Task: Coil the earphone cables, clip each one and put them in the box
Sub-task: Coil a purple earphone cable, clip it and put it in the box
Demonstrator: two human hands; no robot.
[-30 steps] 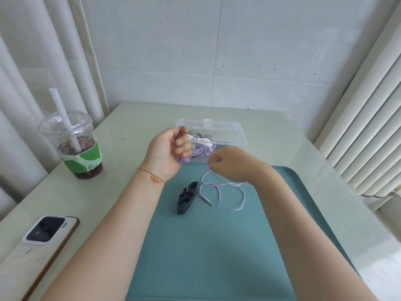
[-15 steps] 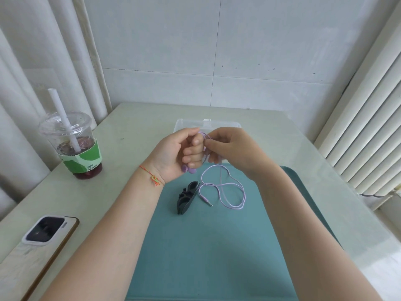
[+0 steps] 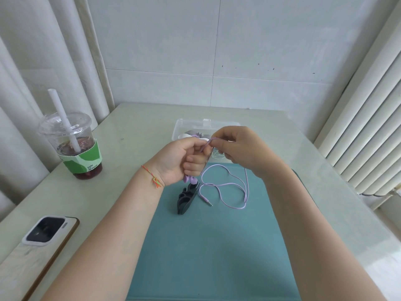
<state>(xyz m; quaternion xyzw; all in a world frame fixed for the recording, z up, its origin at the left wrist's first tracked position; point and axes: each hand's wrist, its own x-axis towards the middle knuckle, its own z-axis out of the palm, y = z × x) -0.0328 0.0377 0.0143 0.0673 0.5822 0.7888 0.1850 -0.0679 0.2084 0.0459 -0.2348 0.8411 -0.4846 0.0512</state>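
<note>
Left hand (image 3: pixel 178 159) fingers curl around a purple earphone cable (image 3: pixel 225 185); right hand (image 3: pixel 236 146) fingers pinch it just beside them. Its slack (plug included) loops below, near black clips (image 3: pixel 186 198). Clear box (image 3: pixel 191 129) sits beyond the fingers.

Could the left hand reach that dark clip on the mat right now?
Probably not at once. The dark clip lies just below the left hand with nothing between them, but that hand grips the purple earphone cable, so it is occupied.
</note>
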